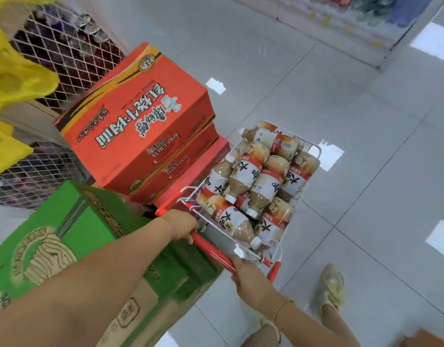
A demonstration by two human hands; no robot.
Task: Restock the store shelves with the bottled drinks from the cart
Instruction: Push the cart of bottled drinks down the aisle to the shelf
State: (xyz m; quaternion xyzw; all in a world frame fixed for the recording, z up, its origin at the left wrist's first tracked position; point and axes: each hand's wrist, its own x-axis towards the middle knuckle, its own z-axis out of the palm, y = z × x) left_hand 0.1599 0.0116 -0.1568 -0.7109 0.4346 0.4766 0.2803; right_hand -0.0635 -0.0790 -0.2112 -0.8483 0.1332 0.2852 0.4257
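Bottled drinks point(256, 181) lie heaped on their sides in the small wire cart point(314, 148), mid-frame on the tiled floor point(316, 71). They hold a brown liquid and have white caps.

Far left: yellow soft items point(15, 76), cut off by the frame edge and blurred, can't tell what they are. Behind them is a white wire mesh rack point(65, 46), its dark contents unclear.

Bottom left: green carton point(65, 234), partly covered by the left forearm. It carries a noodle-bowl graphic and its text is unreadable. A brown carton point(130, 319) under it shows boxed Chinese print, cut off.

Next right: stacked red cartons point(135, 121) with large white Chinese characters printed upside down to the camera. A round gold logo sits on the top edge; the brand is not legible. The lower cartons are mostly hidden.

Left hand point(181, 225) is wrapped over the left part of the red handle point(211, 247), fingers curled round it, tips hidden underneath.

The bottle labels are white and red with big dark Chinese characters, too smeared to read. The lower layers of bottles are hidden.

Right hand point(248, 274) grips the handle near its right end, fingers curled under and mostly out of sight, with a thin bracelet point(281, 306) on the wrist.

Right of that: a pale sneaker point(332, 289), motion-blurred. Top right: a store shelf point(341, 23), heavily blurred and cut off, with yellow tags and unidentifiable products.
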